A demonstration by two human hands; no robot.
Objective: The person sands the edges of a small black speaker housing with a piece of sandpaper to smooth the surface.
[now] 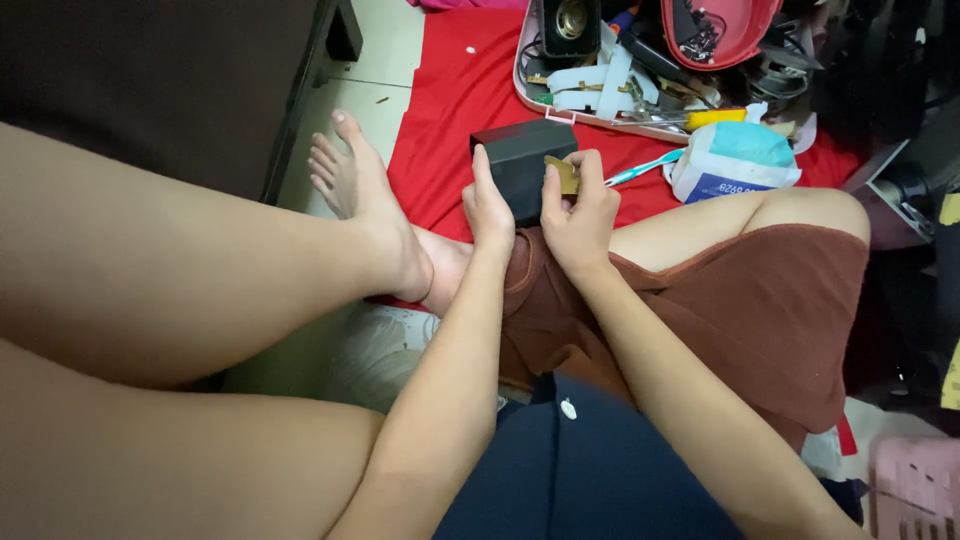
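The black box (522,160) sits just above the centre of the view, propped on the person's knee over the red cloth (440,120) on the floor. The left hand (489,207) is closed around the box's 9 o'clock side, thumb up along the near edge. The right hand (578,212) is at the box's 3 o'clock side, fingers curled and pinching a small tan flat piece (564,174) against that face of the box.

The box looks rigid and hard-shelled, with flat matte faces and square corners, probably of moderate weight for its size; it should not give under a firm grip, and the matte surface seems unlikely to slip. Taking it across 2 opposite flat sides, as the left hand does, looks the soundest hold. The tan piece looks thin and light, possibly brittle, so it is best pinched by its edges between thumb and fingertip.

At 12 o'clock from the box lies a pale tray (530,90) crowded with cables, white strips and a small speaker (570,25). At 2 o'clock sits a white and teal packet (735,160), with a teal and white toothbrush (640,168) between it and the hands. A bare foot (350,175) rests at 9 o'clock.
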